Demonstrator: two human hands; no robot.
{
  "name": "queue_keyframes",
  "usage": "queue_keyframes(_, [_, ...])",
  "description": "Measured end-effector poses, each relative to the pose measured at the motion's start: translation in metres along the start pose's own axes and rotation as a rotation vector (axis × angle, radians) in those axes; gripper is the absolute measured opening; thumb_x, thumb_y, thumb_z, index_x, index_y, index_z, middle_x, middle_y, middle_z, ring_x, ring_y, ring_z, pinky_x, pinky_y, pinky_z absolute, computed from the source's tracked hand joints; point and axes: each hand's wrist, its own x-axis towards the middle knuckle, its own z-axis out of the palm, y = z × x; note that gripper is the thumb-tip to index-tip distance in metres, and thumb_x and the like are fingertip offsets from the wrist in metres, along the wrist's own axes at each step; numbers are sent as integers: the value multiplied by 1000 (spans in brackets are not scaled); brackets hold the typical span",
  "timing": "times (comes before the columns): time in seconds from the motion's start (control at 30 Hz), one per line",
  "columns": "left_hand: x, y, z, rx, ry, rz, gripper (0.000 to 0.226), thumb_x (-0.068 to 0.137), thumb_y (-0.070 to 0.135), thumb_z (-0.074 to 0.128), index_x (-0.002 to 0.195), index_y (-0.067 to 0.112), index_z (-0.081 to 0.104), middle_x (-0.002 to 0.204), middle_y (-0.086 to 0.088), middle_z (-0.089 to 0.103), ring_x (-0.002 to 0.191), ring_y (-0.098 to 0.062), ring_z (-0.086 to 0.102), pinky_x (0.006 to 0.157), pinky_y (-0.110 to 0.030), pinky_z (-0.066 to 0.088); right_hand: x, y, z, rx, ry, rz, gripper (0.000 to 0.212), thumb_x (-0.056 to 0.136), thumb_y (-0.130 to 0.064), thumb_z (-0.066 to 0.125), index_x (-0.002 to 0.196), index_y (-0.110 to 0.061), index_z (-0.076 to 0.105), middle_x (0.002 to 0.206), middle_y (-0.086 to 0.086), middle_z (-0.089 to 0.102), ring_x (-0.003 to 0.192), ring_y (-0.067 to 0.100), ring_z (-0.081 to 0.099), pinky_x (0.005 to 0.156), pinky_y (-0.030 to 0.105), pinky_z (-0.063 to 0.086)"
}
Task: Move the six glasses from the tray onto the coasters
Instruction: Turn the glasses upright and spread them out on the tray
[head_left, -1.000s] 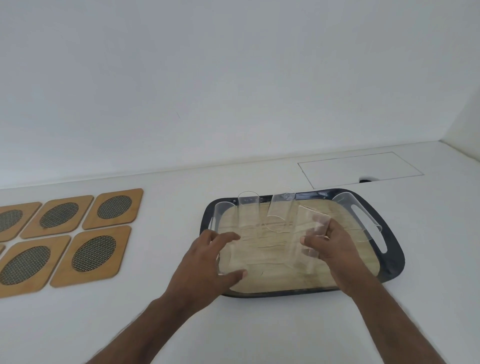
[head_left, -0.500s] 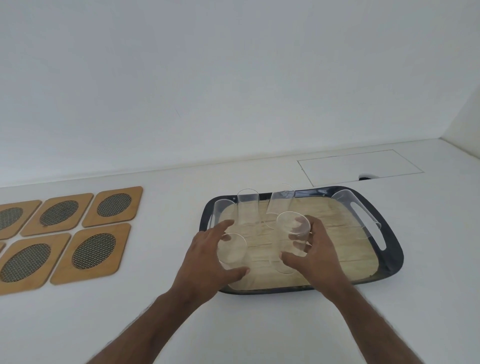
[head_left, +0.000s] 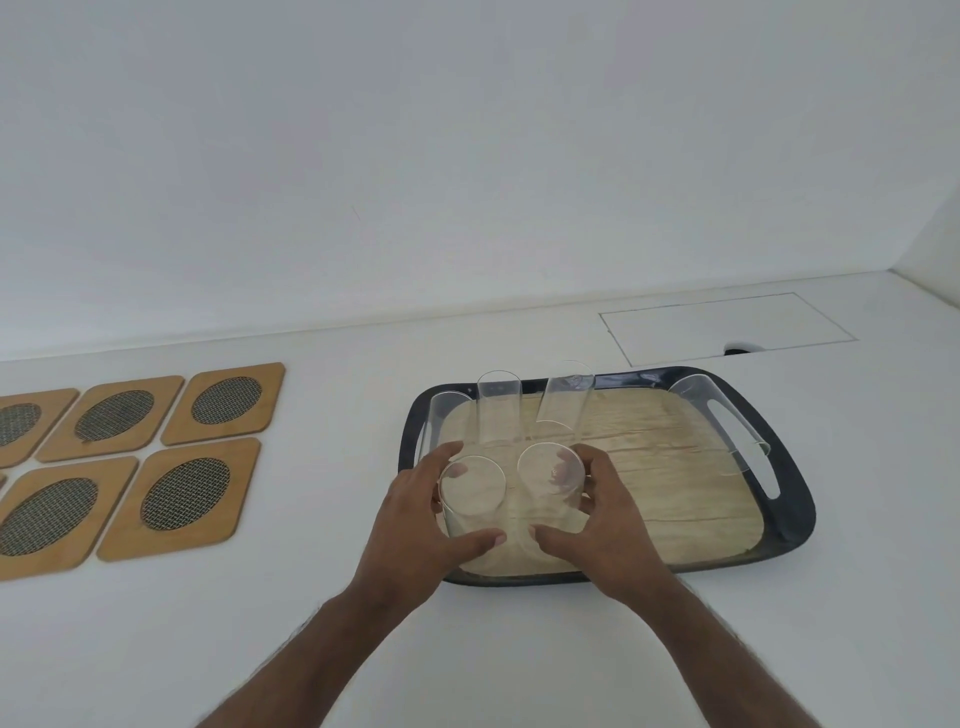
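Two clear glasses were in hand at the near-left part of the tray (head_left: 789, 525): left glass (head_left: 470, 493) in the left hand (head_left: 415, 525), right glass (head_left: 551, 475) in the right hand (head_left: 608, 525). Left fingers were wrapped narrow around their glass, thumb on the near side, fingertips on the far side; right hand the same, mirrored. Couldn't tell if either glass was off the tray floor or just gripped. Both stood mouth up, long axis vertical, leaning slightly toward the camera so I looked into the rims. The two were just beside each other, maybe touching; too transparent to say. Four more glasses stayed on the tray: three along the far-left edge (head_left: 498, 410), one at the far-right by the handle slot (head_left: 719, 426). All upright; the apparent tilt of the outer ones looked like lens distortion. Coasters (head_left: 182, 499) sat well apart to the left on the white counter (head_left: 519, 649), all bare, some cut off by the frame edge. My read: first pickup, nothing placed. To do it well: lift straight up to clear the tray rim, keep the two apart so they don't clink, keep both axes vertical while carrying left, then set each flat on its coaster's mesh oval. Risk: slick glass in a side grip, so don't rush the lift.
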Motion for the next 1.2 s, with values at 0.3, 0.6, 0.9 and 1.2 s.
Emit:
queue_keyframes(0.3, [0, -6, -2, -73, -2, -31, 89, 49, 57, 89, 119, 74, 38, 118, 32, 58, 103, -2, 58, 82, -18, 52, -2, 7, 3, 18, -40, 23, 76, 57, -28, 87, 119, -44, 45, 112, -26, 57, 108, 0, 55, 86, 7, 43])
queue_keyframes(0.6, [-9, -9, -35, -184, -193, 41, 76, 66, 23, 66, 135, 47, 45, 137, 24, 47, 128, -4, 46, 98, -12, 42, 3, 11, -31, 76, -138, 79, 100, 50, -62, 86, 136, -37, 42, 126, -3, 57, 120, 8, 56, 98, 26, 46])
queue_keyframes(0.9, [49, -11, -26, -77, 123, -271, 42, 87, 28, 72, 126, 25, 59, 115, 14, 58, 92, -10, 61, 71, -16, 44, 62, -3, -51, 142, 203, 349, 46, 81, -60, 63, 103, -19, 65, 105, 9, 67, 88, 18, 68, 69, 30, 58])
queue_keyframes(1.2, [79, -16, -10, 166, -5, -328, 69, 79, 51, 75, 138, 25, 48, 134, 0, 56, 117, -19, 56, 98, -37, 48, 128, 2, -26, 159, 245, 628, 53, 79, -51, 75, 101, -7, 54, 97, 9, 51, 76, 25, 52, 55, 34, 51])
